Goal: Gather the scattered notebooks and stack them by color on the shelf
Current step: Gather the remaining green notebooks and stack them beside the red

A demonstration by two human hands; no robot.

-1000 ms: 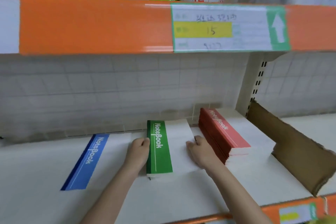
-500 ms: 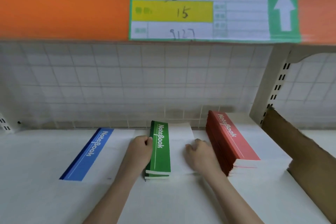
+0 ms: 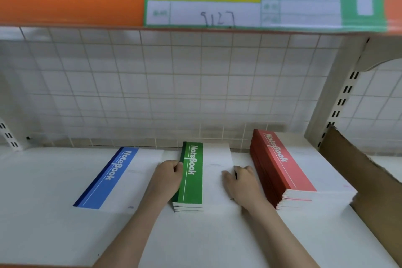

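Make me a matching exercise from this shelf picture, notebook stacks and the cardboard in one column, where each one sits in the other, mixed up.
Column one:
1. blue notebook
2. green notebook stack
3. red notebook stack
4. cardboard piece

Column two:
A. far right, leaning by the shelf upright
B. between the left hand and right hand
C. leftmost, lying flat
D. tallest pile, right of the hands

Pairs: 1-C, 2-B, 3-D, 4-A
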